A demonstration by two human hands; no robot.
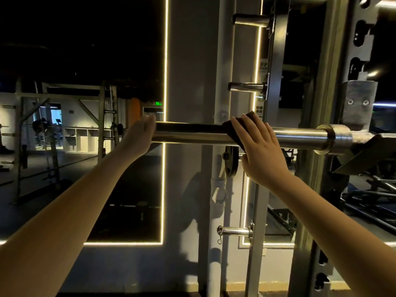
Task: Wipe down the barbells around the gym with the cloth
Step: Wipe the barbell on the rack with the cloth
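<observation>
Barbell lies level on rack, bare chrome end pointing left. Dark cloth draped over bar, about midway along that end section.

Step in hand: wiping this end, judging by cloth pressed on metal. Next move likely calls for sliding cloth along bar under steady pressure, other hand bracing.

Right hand flat on cloth, fingers straight, thumb below bar. Left hand cups bar tip, fingers curled over it. Both 2 arms stretched forward.
</observation>
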